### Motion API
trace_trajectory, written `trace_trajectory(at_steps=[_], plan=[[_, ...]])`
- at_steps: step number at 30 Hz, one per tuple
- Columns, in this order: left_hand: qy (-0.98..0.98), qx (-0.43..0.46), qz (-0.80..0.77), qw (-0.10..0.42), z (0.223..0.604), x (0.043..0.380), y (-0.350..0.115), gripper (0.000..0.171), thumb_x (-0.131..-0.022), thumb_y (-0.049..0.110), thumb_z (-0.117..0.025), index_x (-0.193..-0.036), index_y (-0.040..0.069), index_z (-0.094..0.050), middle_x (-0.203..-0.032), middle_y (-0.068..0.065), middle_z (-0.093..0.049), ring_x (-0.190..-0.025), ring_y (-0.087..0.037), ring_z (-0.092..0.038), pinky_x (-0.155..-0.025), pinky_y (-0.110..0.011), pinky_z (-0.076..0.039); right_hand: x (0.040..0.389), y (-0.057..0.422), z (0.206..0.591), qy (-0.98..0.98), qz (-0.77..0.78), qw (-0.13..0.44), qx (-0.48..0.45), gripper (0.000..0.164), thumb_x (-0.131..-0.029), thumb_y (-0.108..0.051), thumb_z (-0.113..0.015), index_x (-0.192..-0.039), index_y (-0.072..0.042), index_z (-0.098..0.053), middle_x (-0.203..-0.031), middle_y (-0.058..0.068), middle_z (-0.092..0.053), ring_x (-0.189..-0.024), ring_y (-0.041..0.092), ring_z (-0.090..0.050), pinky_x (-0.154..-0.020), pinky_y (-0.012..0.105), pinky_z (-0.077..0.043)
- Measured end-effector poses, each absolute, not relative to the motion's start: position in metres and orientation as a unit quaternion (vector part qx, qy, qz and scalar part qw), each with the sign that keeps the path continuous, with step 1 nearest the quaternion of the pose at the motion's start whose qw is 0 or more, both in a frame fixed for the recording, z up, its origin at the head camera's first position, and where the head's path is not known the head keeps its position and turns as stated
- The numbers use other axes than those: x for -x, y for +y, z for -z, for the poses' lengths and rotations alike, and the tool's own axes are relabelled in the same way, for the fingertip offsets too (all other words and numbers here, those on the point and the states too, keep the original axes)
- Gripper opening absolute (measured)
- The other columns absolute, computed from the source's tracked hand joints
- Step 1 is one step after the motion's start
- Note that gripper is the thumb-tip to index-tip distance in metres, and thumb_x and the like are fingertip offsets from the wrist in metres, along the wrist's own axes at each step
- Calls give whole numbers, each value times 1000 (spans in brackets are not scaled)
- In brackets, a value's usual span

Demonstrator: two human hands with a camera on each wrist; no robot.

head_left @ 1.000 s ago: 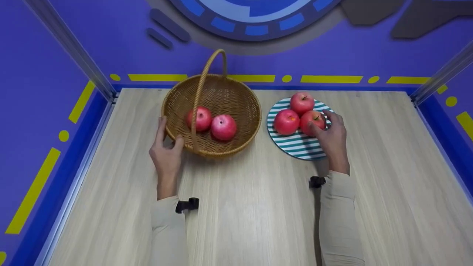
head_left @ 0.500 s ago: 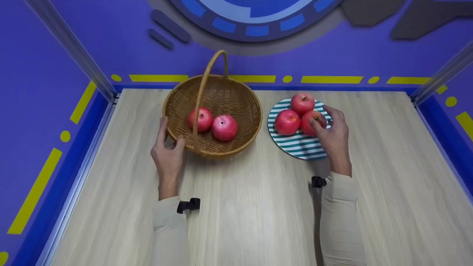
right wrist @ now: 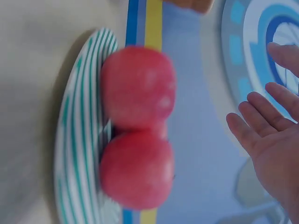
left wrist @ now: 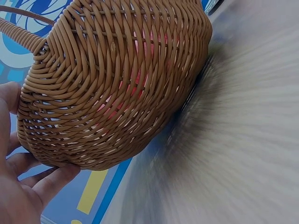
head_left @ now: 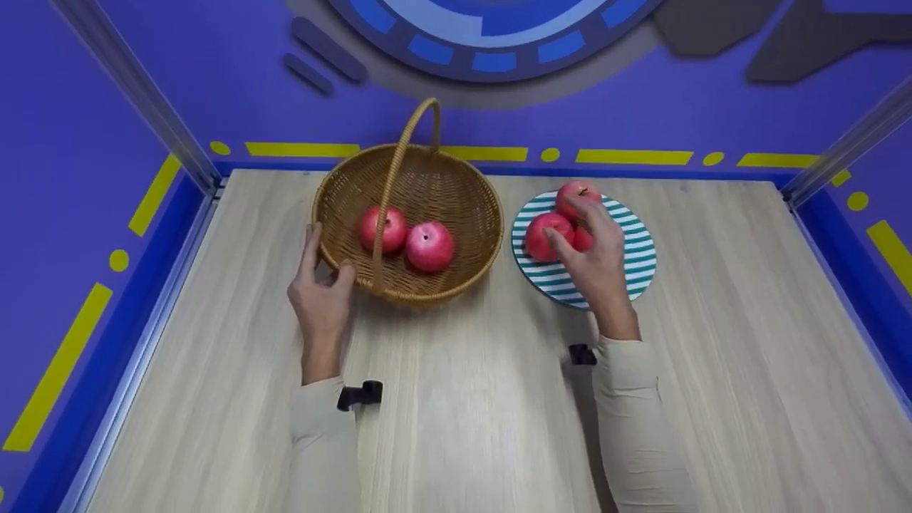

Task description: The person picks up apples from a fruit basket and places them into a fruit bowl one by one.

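My left hand [head_left: 322,296] holds the wicker basket [head_left: 467,274] at its near left side, thumb and fingers on the wall just at the rim. In the left wrist view its fingertips rest on the woven wall. Two red apples [head_left: 429,246] lie inside under the arched handle [head_left: 390,174]. My right hand [head_left: 597,260], fingers spread and holding nothing, hovers over the striped plate [head_left: 638,263]. Three red apples sit together there: one at the left [head_left: 547,236], one at the back, and one mostly hidden under the hand. The right wrist view shows the hand apart from the apples [right wrist: 136,170].
The plate stands to the right of the basket on a light wooden table [head_left: 456,399]. Blue-purple panels with yellow marks [head_left: 634,156] close off the back and both sides. Black wrist cameras [head_left: 361,395] jut inward from both sleeves.
My right hand has left the front right apple's side and shifted left over the apples on the plate. All apples stay where they were. My left hand stays on the basket.
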State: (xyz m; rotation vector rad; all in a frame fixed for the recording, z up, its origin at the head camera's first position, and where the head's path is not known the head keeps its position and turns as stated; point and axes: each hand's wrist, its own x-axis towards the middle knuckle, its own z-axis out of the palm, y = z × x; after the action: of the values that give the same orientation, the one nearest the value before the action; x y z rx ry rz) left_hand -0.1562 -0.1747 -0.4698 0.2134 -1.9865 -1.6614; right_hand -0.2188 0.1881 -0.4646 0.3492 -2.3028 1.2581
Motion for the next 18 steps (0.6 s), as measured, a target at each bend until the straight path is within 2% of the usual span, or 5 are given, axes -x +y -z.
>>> trace_trajectory(at_steps=[2, 8, 10, 15, 18], plan=[[-735, -79, 616, 270, 470, 156, -176, 64, -92, -7, -64, -155, 2, -54, -165, -13, -43, -144, -23, -48, -99, -40, -56, 220, 180, 460, -845, -454, 240, -151, 61, -90, -8, -86, -146, -3, -61, -145, 13, -63, -134, 25, -55, -106, 51, -52], [-734, -67, 616, 276, 471, 156, -177, 64, -92, -8, -63, -155, 0, -53, -165, -14, -42, -144, -26, -48, -92, -26, -56, 224, 158, 449, -845, -448, 212, -202, 61, -92, -14, -85, -147, -3, -61, -147, 11, -61, -134, 22, -56, -107, 45, -51], [-735, -66, 617, 273, 472, 157, -176, 64, -92, -7, -63, -155, 0, -52, -165, -13, -41, -144, -25, -48, -92, -28, -56, 225, 151, 447, -848, -442, 202, -214, 62, -92, -15, -85, -147, -3, -61, -147, 10, -60, -136, 22, -55, -108, 45, -51], [-737, -70, 615, 271, 473, 158, -175, 65, -92, -7, -62, -156, 2, -52, -166, -12, -41, -144, -22, -48, -96, -41, -56, 228, 135, 443, -862, -412, 169, -242, 63, -94, -21, -84, -150, -6, -59, -149, 9, -60, -139, 21, -54, -111, 40, -48], [-736, -68, 617, 271, 474, 159, -174, 65, -92, -7, -62, -156, 1, -52, -166, -12, -41, -145, -22, -47, -97, -42, -56, 229, 126, 444, -860, -410, 153, -262, 63, -94, -22, -83, -150, -4, -58, -148, 12, -59, -139, 22, -54, -112, 39, -47]])
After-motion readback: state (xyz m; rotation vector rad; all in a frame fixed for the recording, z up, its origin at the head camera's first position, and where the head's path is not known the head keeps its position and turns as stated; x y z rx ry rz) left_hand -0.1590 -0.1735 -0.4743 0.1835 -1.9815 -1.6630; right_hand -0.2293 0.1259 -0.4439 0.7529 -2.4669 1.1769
